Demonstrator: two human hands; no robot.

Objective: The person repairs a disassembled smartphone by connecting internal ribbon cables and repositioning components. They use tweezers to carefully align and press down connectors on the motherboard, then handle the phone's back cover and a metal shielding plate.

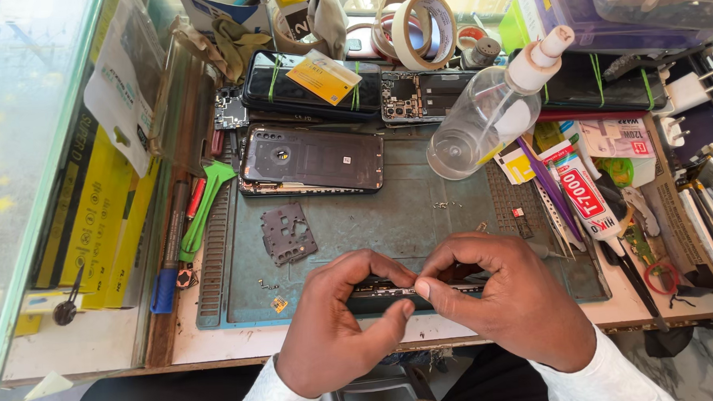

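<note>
Grey-green rubber work mat (373, 224), ribbed at its sides, scuffed. At its near edge, 6 o'clock, a dark slim phone (392, 291) lies flat, mostly covered by both hands. Left hand (338, 321) curls over its left end, fingers bent, thumb pressed to the edge. Right hand (505, 298) pinches the top edge between thumb and forefinger. Glossy back cover (311, 158) at 11 o'clock; perforated metal shield plate (287, 234) at 9 o'clock; clear plastic bottle (489, 114) at 1 o'clock. Phone's far end hidden.
</note>
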